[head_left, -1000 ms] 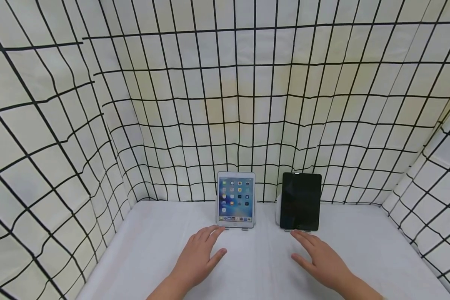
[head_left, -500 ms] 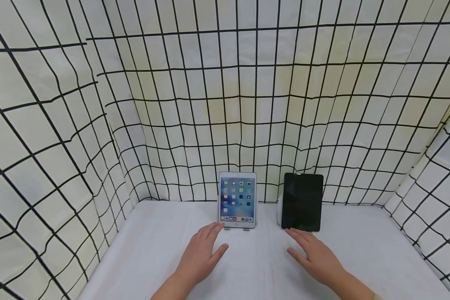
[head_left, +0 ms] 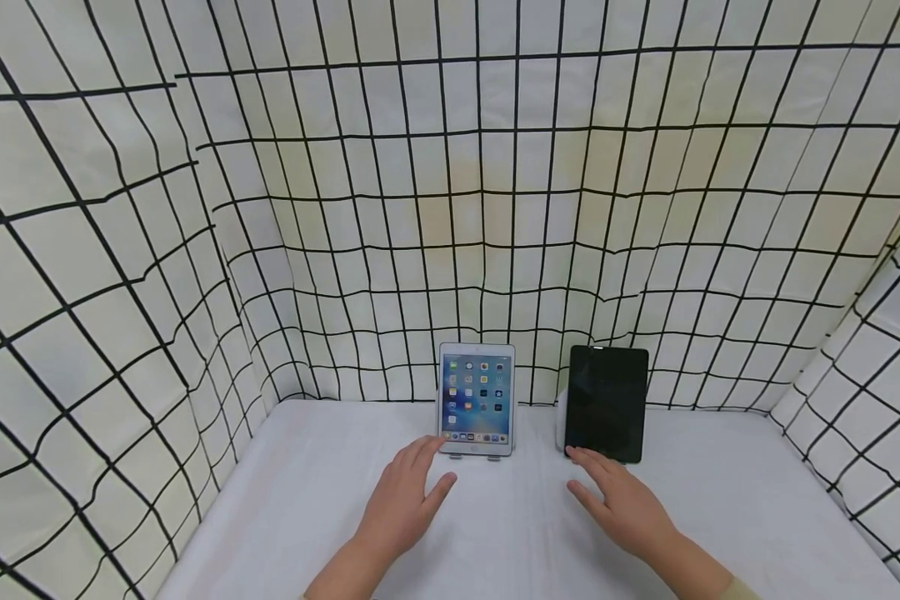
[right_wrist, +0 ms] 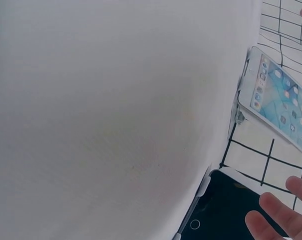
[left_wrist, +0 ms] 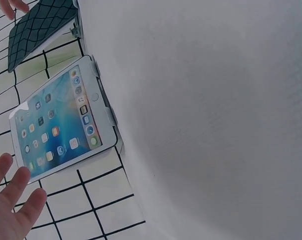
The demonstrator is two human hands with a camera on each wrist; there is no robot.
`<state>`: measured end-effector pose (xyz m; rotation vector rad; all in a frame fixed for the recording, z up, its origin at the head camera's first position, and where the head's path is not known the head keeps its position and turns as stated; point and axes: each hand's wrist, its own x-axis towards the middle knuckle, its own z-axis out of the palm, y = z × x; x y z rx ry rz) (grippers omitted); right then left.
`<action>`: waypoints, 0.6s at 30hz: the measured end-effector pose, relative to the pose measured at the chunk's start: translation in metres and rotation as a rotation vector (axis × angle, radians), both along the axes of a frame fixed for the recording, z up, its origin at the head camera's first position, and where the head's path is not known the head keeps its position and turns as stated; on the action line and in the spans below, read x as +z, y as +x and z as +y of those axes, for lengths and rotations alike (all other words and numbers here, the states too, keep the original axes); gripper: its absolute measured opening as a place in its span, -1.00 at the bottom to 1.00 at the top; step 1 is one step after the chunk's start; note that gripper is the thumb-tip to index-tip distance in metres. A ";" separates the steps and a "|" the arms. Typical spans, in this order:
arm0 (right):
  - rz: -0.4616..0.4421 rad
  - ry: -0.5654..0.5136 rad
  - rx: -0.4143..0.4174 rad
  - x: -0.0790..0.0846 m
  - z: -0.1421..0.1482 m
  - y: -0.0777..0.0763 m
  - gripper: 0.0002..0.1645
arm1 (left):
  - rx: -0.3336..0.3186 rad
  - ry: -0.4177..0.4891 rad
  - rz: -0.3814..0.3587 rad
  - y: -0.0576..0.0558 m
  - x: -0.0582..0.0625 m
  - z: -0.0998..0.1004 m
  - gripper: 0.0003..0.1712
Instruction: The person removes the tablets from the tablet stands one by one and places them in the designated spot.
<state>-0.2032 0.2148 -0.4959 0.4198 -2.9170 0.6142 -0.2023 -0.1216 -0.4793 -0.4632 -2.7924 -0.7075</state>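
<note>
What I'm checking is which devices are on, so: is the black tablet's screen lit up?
No, the black tablet is dark across its front, while the white tablet beside it is brightly lit.

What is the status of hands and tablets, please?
Left hand empty, near lit, propped white iPad. Right hand empty, near dark, propped black tablet. Contact unclear. No obstruction seen.
</note>
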 end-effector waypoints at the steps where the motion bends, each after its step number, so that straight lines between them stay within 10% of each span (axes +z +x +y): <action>1: 0.000 -0.003 -0.003 0.000 0.000 -0.001 -0.17 | 0.003 0.006 -0.005 -0.001 0.000 0.000 -0.22; 18: -0.018 -0.068 -0.033 0.001 -0.011 -0.024 -0.15 | 0.098 0.110 -0.028 -0.017 0.004 0.002 -0.22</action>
